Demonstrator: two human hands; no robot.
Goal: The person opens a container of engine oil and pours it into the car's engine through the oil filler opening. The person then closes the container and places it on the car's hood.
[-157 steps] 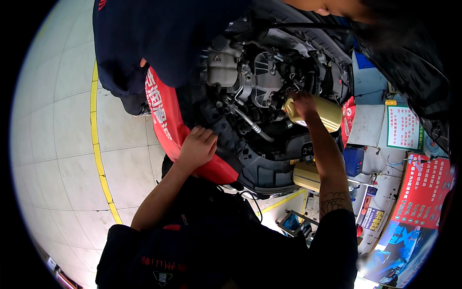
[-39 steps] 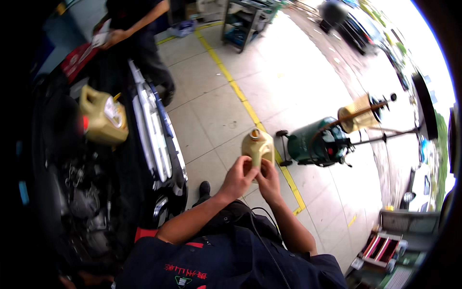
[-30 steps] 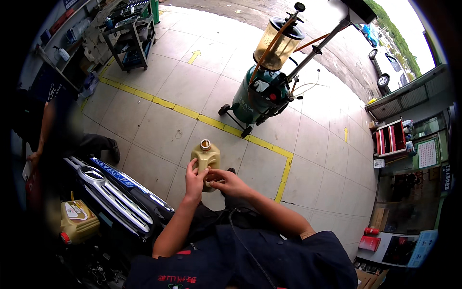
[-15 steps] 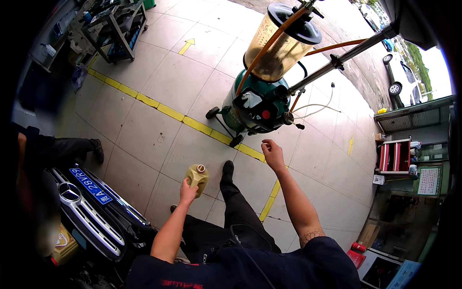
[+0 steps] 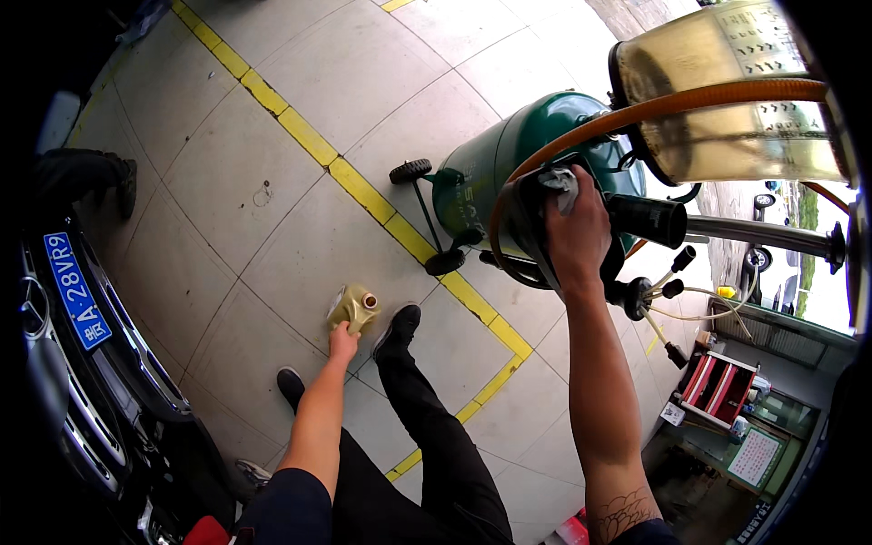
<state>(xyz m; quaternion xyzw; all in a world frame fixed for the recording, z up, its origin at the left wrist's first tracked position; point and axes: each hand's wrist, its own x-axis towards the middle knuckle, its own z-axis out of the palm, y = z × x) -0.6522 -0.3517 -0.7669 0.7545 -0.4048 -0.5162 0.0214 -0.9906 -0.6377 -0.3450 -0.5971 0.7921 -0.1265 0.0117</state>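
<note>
Head view: your left hand (image 5: pixel 342 345) is lowered toward the tiled floor (image 5: pixel 227 200), fingers closed on the base end of a yellowish plastic oil jug (image 5: pixel 352 309); the jug lies tilted, its open round neck facing up and to the right, and whether it rests on the tile or hangs just above it cannot be told; the jug sits just beside your right shoe (image 5: pixel 398 329), with your left shoe (image 5: pixel 292 386) lower and further to the left; your right hand (image 5: pixel 574 232) is raised and wrapped around a dark fitting with a grey rag (image 5: pixel 559 182) bunched at the fingertips, on the upper part of the green oil drainer tank (image 5: pixel 509 173); an orange hose (image 5: pixel 654 107) arcs from that fitting across the transparent measuring chamber (image 5: pixel 736 109), which holds amber fluid; a black cylindrical handle (image 5: pixel 647 220) projects to the right of your hand; the tank stands on small black wheels (image 5: pixel 411 170) that straddle a yellow floor line (image 5: pixel 363 191); the line runs diagonally, turning a corner near your right leg; at the left edge, a dark car front (image 5: pixel 64 363) with a blue licence plate (image 5: pixel 77 291) is visible; at the lower right, a red tool cabinet (image 5: pixel 718 386) stands well apart from both hands.
</note>
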